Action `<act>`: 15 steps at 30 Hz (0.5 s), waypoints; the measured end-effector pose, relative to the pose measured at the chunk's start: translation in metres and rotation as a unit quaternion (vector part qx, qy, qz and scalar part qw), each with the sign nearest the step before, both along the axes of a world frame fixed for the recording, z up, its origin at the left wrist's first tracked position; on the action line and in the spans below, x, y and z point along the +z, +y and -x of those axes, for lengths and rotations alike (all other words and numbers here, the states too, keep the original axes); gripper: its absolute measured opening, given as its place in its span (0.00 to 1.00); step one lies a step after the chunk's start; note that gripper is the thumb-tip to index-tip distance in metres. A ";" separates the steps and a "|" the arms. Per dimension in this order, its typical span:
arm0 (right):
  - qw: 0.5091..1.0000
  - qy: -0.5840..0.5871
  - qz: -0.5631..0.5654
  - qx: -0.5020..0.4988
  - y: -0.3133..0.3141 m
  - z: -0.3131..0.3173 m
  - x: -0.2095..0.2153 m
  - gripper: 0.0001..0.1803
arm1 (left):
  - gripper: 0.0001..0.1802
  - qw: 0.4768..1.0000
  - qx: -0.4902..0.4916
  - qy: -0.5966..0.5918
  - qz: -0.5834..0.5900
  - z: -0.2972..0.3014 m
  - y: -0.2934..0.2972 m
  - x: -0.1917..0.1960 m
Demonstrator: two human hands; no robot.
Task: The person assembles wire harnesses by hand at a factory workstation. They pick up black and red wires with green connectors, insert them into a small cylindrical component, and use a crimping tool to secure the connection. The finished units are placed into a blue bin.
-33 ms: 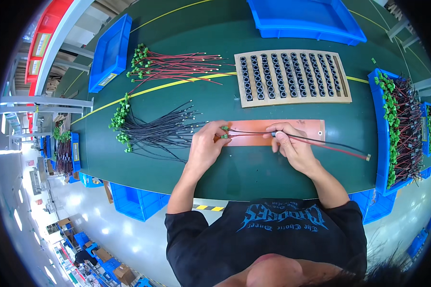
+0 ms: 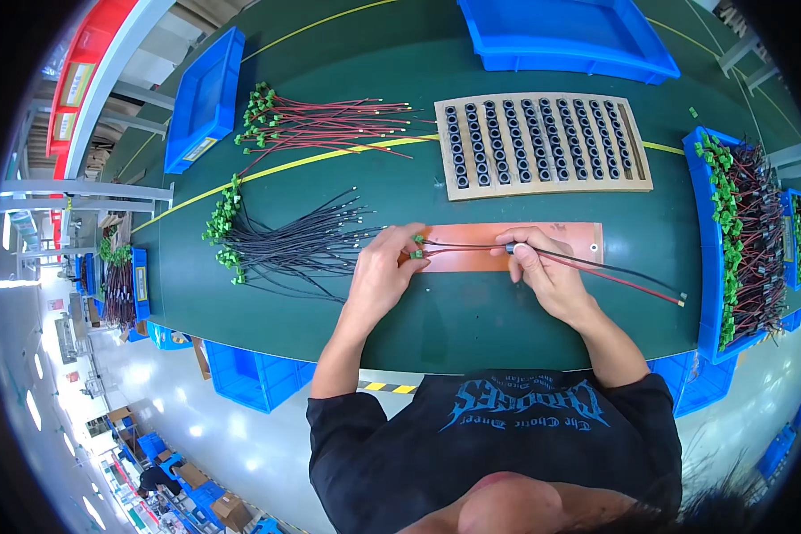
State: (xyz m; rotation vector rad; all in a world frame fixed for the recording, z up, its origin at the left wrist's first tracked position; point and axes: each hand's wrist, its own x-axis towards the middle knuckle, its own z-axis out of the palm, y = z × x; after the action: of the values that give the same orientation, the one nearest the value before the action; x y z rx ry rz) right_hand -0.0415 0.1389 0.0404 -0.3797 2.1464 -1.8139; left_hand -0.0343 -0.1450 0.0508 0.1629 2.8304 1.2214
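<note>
Between the fingertips of my left hand (image 2: 384, 267) are the green connectors (image 2: 416, 254) of a black wire and a red wire. The red wire (image 2: 636, 286) and the black wire (image 2: 618, 266) run to the right, side by side, over an orange-brown board (image 2: 472, 263). My right hand (image 2: 547, 271) is closed around both wires, pinching a small black ring (image 2: 510, 249) at the thumb and forefinger. Beyond that hand the free wire ends hang out to the right, slightly apart. My fingers partly cover the connectors and ring.
A wooden tray (image 2: 547, 188) with rows of black rings lies beyond the board. Black wires (image 2: 294, 238) and red wires (image 2: 338, 120) with green connectors are spread at left. Blue bins (image 2: 710, 294) of finished-looking wire bundles stand right; another blue tray (image 2: 578, 64) is at the back.
The free wire ends at the right have swung slightly downward, and the tips are now a little apart. Both hands stay in nearly the same place.
</note>
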 end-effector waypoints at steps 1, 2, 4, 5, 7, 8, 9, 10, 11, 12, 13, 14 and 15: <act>0.999 0.046 -0.024 -0.016 0.001 0.001 0.003 0.16 | 0.27 1.000 -0.019 0.015 0.020 0.001 -0.003 0.003; 0.994 0.102 -0.034 -0.035 0.002 0.003 0.000 0.15 | 0.27 0.998 -0.040 0.029 0.041 0.002 -0.005 0.005; 0.973 0.213 -0.056 -0.072 0.006 0.011 -0.010 0.15 | 0.25 0.997 -0.037 0.053 0.039 0.004 -0.011 -0.002; 0.976 0.196 -0.063 -0.068 0.007 0.013 -0.009 0.14 | 0.24 0.997 -0.033 0.063 0.038 0.002 -0.014 -0.007; 0.982 0.161 -0.077 -0.059 0.010 0.015 -0.006 0.14 | 0.21 0.999 -0.018 0.046 -0.020 0.001 -0.016 -0.018; 0.986 0.141 -0.073 -0.046 0.010 0.017 -0.008 0.14 | 0.19 0.998 -0.011 0.039 -0.050 0.002 -0.016 -0.020; 0.986 0.142 -0.076 -0.037 0.010 0.017 -0.008 0.14 | 0.19 0.998 -0.013 0.038 -0.048 0.001 -0.016 -0.022; 0.986 0.143 -0.078 -0.029 0.008 0.016 -0.008 0.14 | 0.19 0.998 -0.015 0.037 -0.046 0.001 -0.017 -0.022; 0.986 0.144 -0.080 -0.022 0.007 0.017 -0.006 0.15 | 0.18 0.998 -0.018 0.037 -0.043 0.002 -0.016 -0.022; 0.987 0.141 -0.078 -0.016 0.005 0.017 -0.009 0.15 | 0.19 0.998 -0.018 0.038 -0.042 0.002 -0.017 -0.023; 0.988 0.137 -0.075 -0.010 0.002 0.017 -0.015 0.16 | 0.19 0.998 -0.018 0.040 -0.041 0.000 -0.018 -0.024; 0.988 0.134 -0.077 -0.009 0.001 0.018 -0.017 0.16 | 0.19 0.998 -0.024 0.042 -0.044 0.002 -0.015 -0.023; 0.987 0.128 -0.092 -0.015 0.002 0.018 -0.018 0.18 | 0.20 0.997 -0.037 0.060 -0.025 0.003 -0.015 -0.021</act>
State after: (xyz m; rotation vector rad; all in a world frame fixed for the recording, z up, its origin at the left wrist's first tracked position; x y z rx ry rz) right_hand -0.0597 0.1407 0.0221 -0.5658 2.4802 -1.6395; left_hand -0.0371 -0.1596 0.0298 0.3525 2.8662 1.3104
